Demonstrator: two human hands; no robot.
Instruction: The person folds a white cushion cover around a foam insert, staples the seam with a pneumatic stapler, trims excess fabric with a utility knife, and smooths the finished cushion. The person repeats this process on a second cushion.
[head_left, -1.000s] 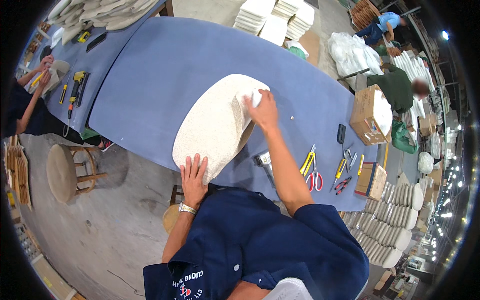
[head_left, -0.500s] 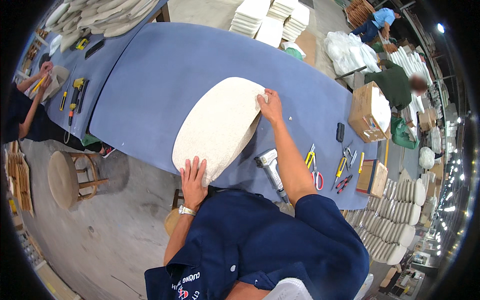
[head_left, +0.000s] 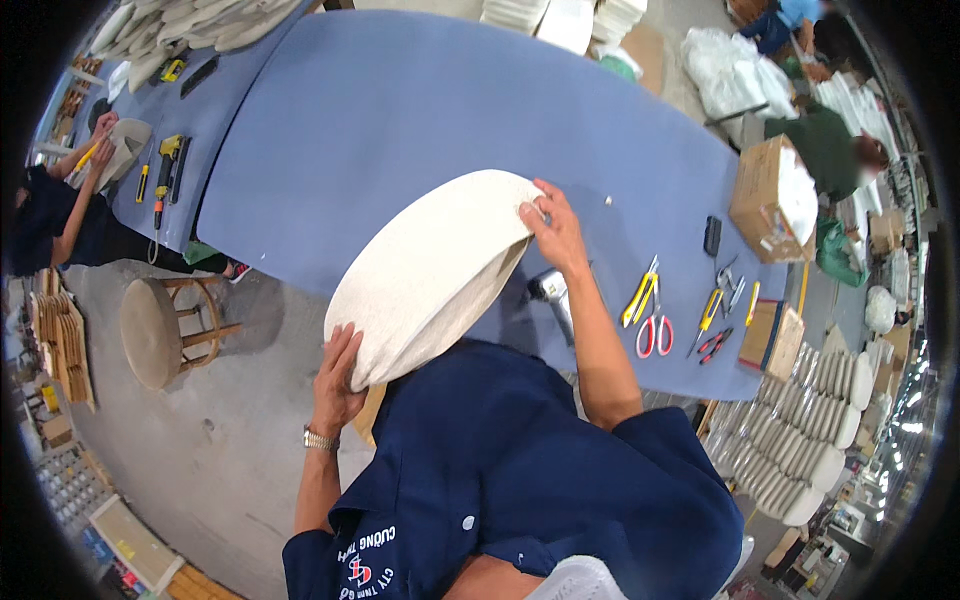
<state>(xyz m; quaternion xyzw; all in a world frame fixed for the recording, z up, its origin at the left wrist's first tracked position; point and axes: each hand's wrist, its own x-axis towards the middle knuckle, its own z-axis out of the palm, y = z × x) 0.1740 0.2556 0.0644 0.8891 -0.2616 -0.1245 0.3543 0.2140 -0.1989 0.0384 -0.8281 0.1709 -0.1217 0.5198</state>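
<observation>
Head view: the person holds a big, round, cream-white cushion (head_left: 430, 275) with both hands. It is tipped up on its edge, over the near side of the long blue table (head_left: 400, 110) and partly over the person's lap. The left hand (head_left: 338, 378) cups the low edge, fingers spread flat on the cloth. The right hand (head_left: 555, 232) pinches the top edge, fingers curled over it.

A silver power tool (head_left: 553, 297) lies on the table just under the cushion. Near it, to the right, are yellow snips (head_left: 640, 295) and red scissors (head_left: 655, 335).

The cloth looks smooth on the side we see. I think the cushion is mid-turn, so the work on it is not finished. The back is hidden.
</observation>
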